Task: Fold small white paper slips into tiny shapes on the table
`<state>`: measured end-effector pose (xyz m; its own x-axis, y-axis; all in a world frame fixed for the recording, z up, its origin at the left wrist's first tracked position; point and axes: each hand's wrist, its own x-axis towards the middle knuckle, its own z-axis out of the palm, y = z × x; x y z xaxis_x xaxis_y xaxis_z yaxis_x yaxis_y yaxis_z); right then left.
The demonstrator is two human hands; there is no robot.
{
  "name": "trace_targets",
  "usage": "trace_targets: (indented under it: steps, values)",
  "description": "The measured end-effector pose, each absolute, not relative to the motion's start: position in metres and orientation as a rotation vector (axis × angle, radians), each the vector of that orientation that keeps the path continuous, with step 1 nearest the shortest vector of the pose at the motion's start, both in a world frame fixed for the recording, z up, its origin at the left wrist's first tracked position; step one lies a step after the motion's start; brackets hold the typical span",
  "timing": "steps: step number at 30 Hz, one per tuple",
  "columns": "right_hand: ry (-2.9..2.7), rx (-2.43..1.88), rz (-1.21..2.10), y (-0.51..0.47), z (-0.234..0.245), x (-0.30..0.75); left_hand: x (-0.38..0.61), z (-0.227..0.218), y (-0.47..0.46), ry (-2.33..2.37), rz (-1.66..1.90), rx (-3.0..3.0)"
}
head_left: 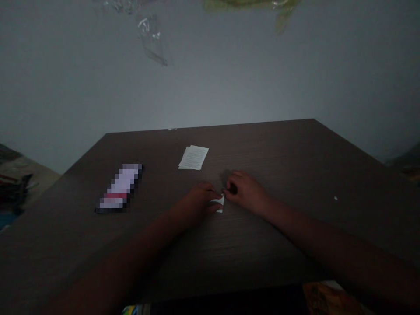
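A small piece of white paper (220,202) lies on the dark wooden table, mostly covered by my left hand (198,202). My left thumb and forefinger press it down, with its right edge showing between and beyond them. Just to the right, my right hand (246,191) is curled, thumb and forefinger pinched together at the paper's upper right corner. The dim light hides how much of the corner is between those fingertips. Beyond my hands lies a short stack of white printed sheets (194,157), slightly fanned.
A phone (120,188) with a blurred screen lies on the table (262,144) at the left. A tiny white scrap (335,198) is at the right. Behind the table stands a pale wall (223,83) with clear plastic (152,39) hanging on it.
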<state>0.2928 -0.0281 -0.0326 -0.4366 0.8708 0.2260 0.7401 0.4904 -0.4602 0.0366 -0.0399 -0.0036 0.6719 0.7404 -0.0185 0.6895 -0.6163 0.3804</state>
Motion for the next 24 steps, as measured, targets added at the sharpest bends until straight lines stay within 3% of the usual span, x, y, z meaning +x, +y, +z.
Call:
trace_targets:
  steps: [24]
  values:
    - [-2.382,-1.333,0.377,-0.035,-0.02,0.296,0.034,-0.007,-0.039,1.111,0.228,2.478]
